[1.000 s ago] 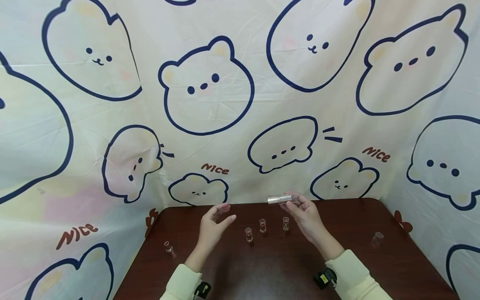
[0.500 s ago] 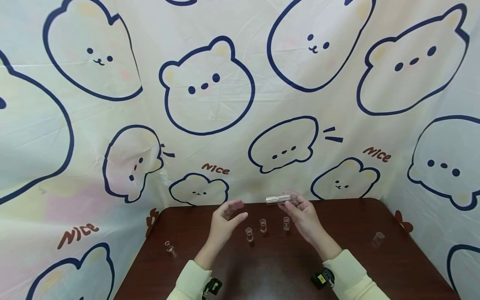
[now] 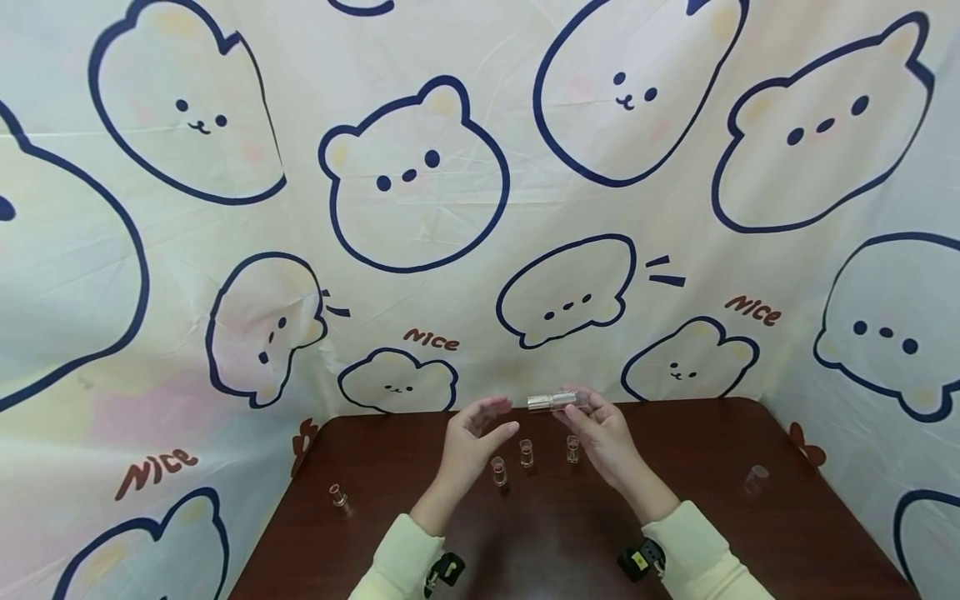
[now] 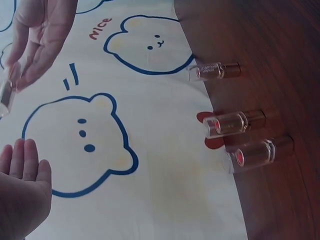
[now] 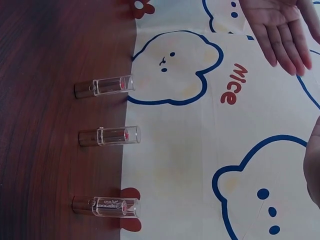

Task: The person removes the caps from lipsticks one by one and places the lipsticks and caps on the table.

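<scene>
My right hand (image 3: 606, 433) pinches a shiny lipstick tube (image 3: 551, 402) between thumb and fingers, lying roughly level above the back of the table. Its silvery end points left; the other end is partly covered by the fingers. Facing it, my left hand (image 3: 472, 442) is held up with fingers loosely extended and nothing in them, apart from the tube. In the left wrist view the held lipstick (image 4: 7, 95) appears at the left edge, above the left fingers. Below the hands stand three upright lipsticks with clear caps: left (image 3: 498, 472), middle (image 3: 527, 453) and right (image 3: 573, 448).
A small tube (image 3: 338, 497) stands on the left side of the brown table (image 3: 555, 542). On the right side is a clear, cap-like piece (image 3: 757, 478). A cloth with bear drawings (image 3: 420, 208) hangs behind the table and around its sides.
My left hand has moved right, close to the held lipstick. The right hand has shifted very slightly left with the lipstick. The things on the table have stayed put.
</scene>
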Demonstrator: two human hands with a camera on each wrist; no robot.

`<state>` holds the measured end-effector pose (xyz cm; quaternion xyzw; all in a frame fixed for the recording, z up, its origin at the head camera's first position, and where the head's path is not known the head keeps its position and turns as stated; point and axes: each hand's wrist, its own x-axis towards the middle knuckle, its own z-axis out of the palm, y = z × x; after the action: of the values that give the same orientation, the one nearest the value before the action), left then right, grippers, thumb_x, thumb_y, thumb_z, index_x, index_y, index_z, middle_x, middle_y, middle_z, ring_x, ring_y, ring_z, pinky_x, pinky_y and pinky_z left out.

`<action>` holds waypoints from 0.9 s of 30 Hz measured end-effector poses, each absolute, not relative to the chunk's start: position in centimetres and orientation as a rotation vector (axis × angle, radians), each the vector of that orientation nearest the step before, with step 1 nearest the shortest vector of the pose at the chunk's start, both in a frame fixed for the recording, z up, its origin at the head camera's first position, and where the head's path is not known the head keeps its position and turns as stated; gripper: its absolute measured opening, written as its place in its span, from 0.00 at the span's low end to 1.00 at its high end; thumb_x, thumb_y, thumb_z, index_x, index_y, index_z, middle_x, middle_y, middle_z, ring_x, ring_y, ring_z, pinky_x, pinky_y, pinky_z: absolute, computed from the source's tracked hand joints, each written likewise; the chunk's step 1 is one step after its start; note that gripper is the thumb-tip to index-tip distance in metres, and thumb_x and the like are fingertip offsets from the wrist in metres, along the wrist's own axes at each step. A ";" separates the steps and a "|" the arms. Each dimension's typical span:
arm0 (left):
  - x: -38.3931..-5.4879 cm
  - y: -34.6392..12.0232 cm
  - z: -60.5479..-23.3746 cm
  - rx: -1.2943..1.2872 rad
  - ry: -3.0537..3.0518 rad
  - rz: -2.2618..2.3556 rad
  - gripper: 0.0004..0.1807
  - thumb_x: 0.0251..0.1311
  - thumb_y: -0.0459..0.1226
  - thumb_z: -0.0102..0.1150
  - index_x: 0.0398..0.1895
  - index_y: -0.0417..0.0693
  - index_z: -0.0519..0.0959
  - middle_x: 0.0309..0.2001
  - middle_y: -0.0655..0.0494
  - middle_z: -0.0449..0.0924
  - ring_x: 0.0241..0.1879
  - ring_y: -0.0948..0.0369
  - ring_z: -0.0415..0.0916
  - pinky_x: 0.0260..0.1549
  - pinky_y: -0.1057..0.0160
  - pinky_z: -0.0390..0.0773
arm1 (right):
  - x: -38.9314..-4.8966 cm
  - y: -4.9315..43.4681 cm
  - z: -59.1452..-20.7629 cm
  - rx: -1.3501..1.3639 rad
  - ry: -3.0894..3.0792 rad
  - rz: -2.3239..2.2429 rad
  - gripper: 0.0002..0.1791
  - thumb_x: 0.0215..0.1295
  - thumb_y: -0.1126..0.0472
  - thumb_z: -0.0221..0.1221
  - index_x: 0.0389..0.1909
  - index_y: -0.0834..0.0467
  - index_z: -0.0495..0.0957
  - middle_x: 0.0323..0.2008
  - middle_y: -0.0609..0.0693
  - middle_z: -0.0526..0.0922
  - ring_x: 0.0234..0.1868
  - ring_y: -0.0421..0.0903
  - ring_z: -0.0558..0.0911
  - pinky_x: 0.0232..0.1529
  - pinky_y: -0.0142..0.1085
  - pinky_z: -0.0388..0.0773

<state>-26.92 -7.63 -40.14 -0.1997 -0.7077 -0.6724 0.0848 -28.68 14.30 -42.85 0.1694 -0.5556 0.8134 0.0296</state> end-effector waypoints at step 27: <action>-26.4 -4.8 -38.5 -0.671 -2.118 -2.045 0.17 0.59 0.31 0.65 0.51 0.33 0.77 0.45 0.44 0.81 0.43 0.54 0.77 0.47 0.59 0.77 | -28.1 13.7 -42.8 0.547 -1.739 2.522 0.16 0.70 0.64 0.57 0.56 0.60 0.72 0.50 0.49 0.80 0.52 0.44 0.81 0.55 0.37 0.73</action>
<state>-26.37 -4.80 -38.46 -0.2218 -0.7002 -0.6759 0.0610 -28.12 13.69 -42.79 0.1757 -0.5587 0.8104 0.0150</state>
